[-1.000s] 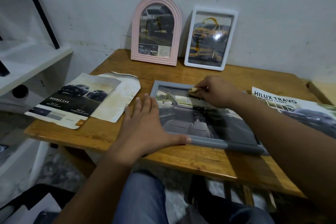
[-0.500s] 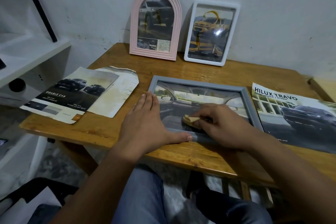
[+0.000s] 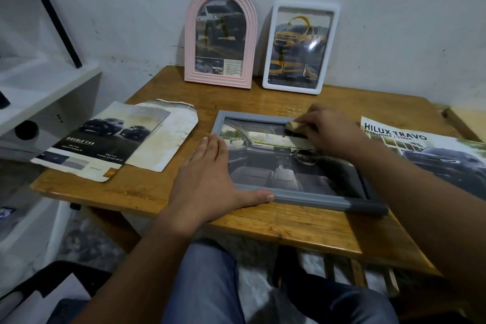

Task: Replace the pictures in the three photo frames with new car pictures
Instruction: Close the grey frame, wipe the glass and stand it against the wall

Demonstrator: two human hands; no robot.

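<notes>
Wiping the glass of the gray frame (image 3: 297,196) looks like the job right now, so the task seems nearly finished. It lies flat on the wooden table (image 3: 236,221) with a car picture inside. The left hand (image 3: 207,181) lies flat with straight fingers on the frame's left edge. The right hand (image 3: 330,130) pinches a small tan cloth (image 3: 292,125) near the top edge. Against the wall stand the pink frame (image 3: 220,35) and white frame (image 3: 298,47), both with car pictures.
</notes>
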